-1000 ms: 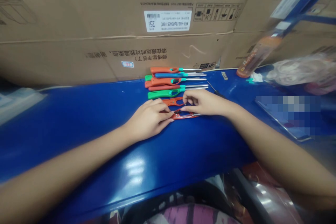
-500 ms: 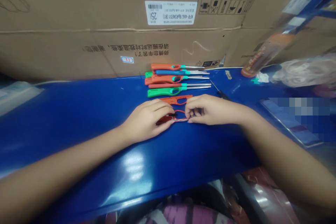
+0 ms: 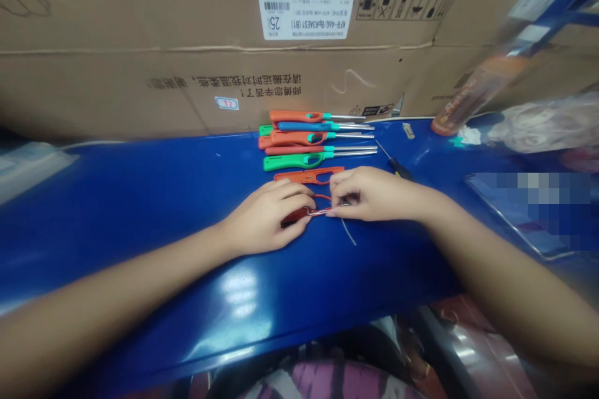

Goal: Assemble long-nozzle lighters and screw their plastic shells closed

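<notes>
My left hand [image 3: 266, 215] is closed around a red lighter casing [image 3: 294, 217] lying open on the blue table [image 3: 196, 299]. The fingers of my right hand [image 3: 369, 193] are pinched at the casing's front end, on thin wires [image 3: 320, 212] that run along it. From under that hand a thin pale tube [image 3: 349, 233] sticks out toward the near side. Just behind both hands lies an orange casing half [image 3: 306, 176] with a trigger loop. Farther back, several assembled long-nosed lighters [image 3: 294, 162] in green, orange and blue form a stack.
A screwdriver [image 3: 397, 166] lies behind my right hand. A large cardboard box [image 3: 196, 19] walls off the table's back. At the right are a phone-like flat device [image 3: 496, 206], a clear plastic bag [image 3: 538, 128] and an orange tube [image 3: 480, 93]. Another plastic bag [image 3: 32, 168] is at the left.
My right hand has shifted slightly left along the wires. The pale tube now shows below it, angled toward me. My left hand keeps its hold on the casing.
</notes>
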A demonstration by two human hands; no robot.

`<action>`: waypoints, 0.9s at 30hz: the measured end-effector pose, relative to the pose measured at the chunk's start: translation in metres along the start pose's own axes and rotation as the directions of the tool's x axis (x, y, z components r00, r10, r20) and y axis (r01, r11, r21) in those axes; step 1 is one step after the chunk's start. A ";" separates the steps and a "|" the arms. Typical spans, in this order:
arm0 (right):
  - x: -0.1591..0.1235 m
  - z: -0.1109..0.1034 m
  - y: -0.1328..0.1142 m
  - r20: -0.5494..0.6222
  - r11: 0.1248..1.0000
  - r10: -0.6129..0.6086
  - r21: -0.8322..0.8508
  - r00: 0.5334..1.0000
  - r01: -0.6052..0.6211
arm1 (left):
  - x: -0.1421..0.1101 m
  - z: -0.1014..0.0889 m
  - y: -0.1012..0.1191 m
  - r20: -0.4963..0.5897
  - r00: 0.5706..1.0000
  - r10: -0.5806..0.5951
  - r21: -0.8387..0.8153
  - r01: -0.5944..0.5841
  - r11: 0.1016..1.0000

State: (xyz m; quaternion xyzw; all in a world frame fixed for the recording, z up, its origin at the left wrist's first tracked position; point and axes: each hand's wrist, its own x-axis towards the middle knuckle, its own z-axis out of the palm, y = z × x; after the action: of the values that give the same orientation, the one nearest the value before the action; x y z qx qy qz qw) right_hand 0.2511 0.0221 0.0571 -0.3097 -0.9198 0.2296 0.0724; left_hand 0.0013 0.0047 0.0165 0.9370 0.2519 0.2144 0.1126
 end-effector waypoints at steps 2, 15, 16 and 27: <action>0.001 0.003 0.000 -0.034 0.999 -0.003 -0.049 0.999 0.002 | 0.000 0.001 -0.001 -0.005 1.000 0.004 -0.029 -0.004 1.000; 0.003 0.008 -0.002 -0.036 0.997 -0.048 -0.054 0.998 0.046 | 0.001 0.002 -0.006 -0.053 0.998 0.022 -0.147 -0.030 0.989; 0.003 0.008 -0.002 -0.036 0.998 -0.046 -0.055 0.998 0.044 | 0.001 0.002 -0.006 -0.053 0.998 0.020 -0.156 -0.028 0.987; 0.004 0.007 0.000 -0.074 0.991 -0.122 0.047 0.990 0.125 | 0.002 0.000 -0.013 -0.024 1.000 0.011 -0.184 -0.015 0.983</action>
State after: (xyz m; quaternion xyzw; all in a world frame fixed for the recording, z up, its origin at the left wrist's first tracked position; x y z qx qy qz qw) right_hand 0.2458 0.0213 0.0508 -0.2581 -0.9280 0.2370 0.1268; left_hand -0.0026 0.0168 0.0134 0.9218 0.2260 0.2480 0.1944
